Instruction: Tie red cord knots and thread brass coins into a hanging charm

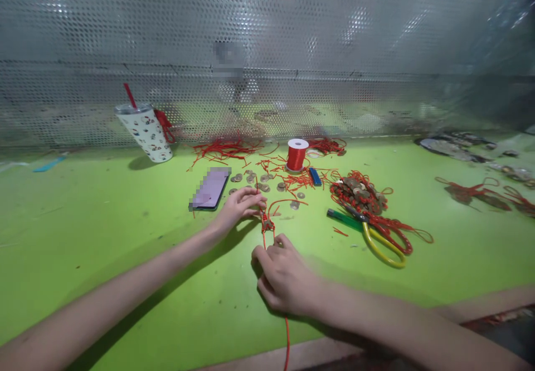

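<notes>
We have the red cord (267,225) strung taut between our two hands, near the middle of the desk (83,237), and its long axis runs from the near edge straight toward the far edge. Our left hand (242,204) sits at the far end, fingers (256,208) pinched shut on the cord just above a small knotted cluster. Our right hand (284,276) is nearer to us, fingers curled closed around the lower strand, whose tail drops off the near edge. So the knot lies just beyond the right hand and just under the left, about equally close to both.

Writing now: the patterned cup (147,131) near the far left carries little printed figures, too small to read, we think. The red thread spool (296,155), the phone (211,188) and the yellow-handled scissors (376,237) show no legible label.
</notes>
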A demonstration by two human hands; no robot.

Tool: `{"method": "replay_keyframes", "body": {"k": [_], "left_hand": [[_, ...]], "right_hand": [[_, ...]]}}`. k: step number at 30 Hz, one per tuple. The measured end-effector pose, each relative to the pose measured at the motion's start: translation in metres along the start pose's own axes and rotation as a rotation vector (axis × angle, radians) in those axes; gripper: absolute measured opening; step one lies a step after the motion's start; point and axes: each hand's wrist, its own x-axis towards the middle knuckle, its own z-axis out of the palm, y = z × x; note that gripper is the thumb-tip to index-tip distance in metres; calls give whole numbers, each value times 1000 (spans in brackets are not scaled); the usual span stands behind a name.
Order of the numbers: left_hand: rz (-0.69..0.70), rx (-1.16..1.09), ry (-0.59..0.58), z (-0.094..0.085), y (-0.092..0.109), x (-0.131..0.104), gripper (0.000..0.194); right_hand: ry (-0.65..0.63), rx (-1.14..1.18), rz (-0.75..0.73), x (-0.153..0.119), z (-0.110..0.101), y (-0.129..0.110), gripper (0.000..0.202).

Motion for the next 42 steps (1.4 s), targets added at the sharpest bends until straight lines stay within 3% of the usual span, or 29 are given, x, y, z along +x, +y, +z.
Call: {"method": "replay_keyframes", "body": {"k": [6, 9, 12, 17, 20, 22, 26, 30, 33, 37, 42], "left_hand": [[88, 33, -51, -3, 2, -5, 40], [51, 38, -46, -5, 4, -12, 49], [2, 151, -38, -9, 5, -25, 42], [-92, 189, -75, -24, -2, -46, 31], [-151, 123, -114, -31, -5, -54, 31], [-177, 80, -154, -32, -5, -60, 32], [-241, -18, -242, -29, -1, -72, 39], [-286, -71, -306, -28, -3, -75, 30], [-314, -95, -300, -27, -3, -71, 23], [-335, -122, -285, -18, 0, -64, 18], [-245, -104, -240, 5, -5, -57, 25]], "right_hand": [[-74, -14, 8, 1, -3, 1, 16], [-75, 25, 17, 1, -5, 0, 14], [-19, 154, 60, 4, -15, 6, 10], [88, 316, 194, 23, -37, 55, 16], [146, 136, 226, 36, -41, 97, 9], [102, 14, 209, 42, -37, 118, 12], [28, -167, 189, 51, -26, 132, 13], [23, -264, 200, 50, -26, 127, 14], [50, -145, 245, 38, -36, 113, 14], [176, 167, 192, 15, -45, 72, 12], [289, 203, 60, 3, -30, 21, 14]]}}
